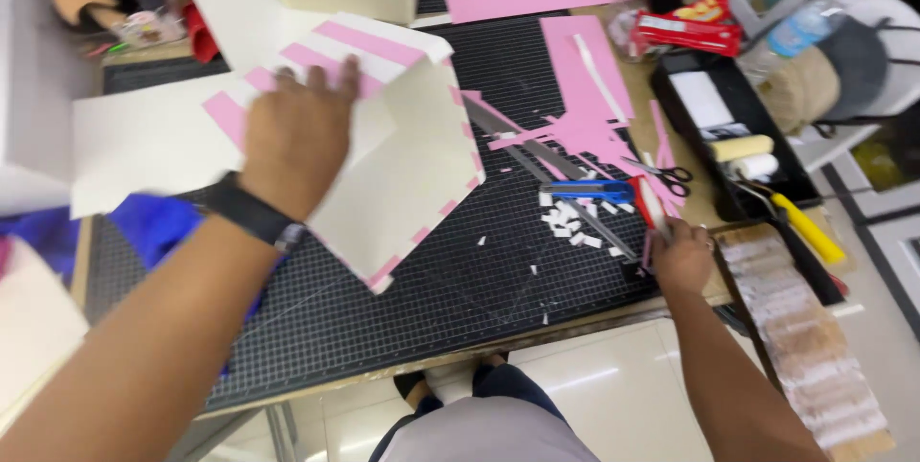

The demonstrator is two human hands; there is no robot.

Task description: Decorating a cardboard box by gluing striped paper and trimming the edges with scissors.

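Head view: black gridded cutting mat [460, 280] covers the surface. Left hand [292, 131] presses flat, fingers spread, on the cream board with pink strips [412, 155]; best kept firmly pinned. Right hand [678, 256] is closed round a red-handled tool [652, 208] beside white paper scraps [570, 222].

Cream board box [402, 150] with pink stripes along edges; black cutting mat [460, 280] with white grid lines; white paper bits [567, 220] scattered on mat; pink paper sheets [575, 59]; blue cutter [589, 190]; black-handled scissors [671, 174]; black tray [738, 127] holding yellow-handled roller [800, 222]; red snack packet [690, 26]; black wristband [254, 213] on left hand [297, 127]; blue cloth [158, 222] at mat edge
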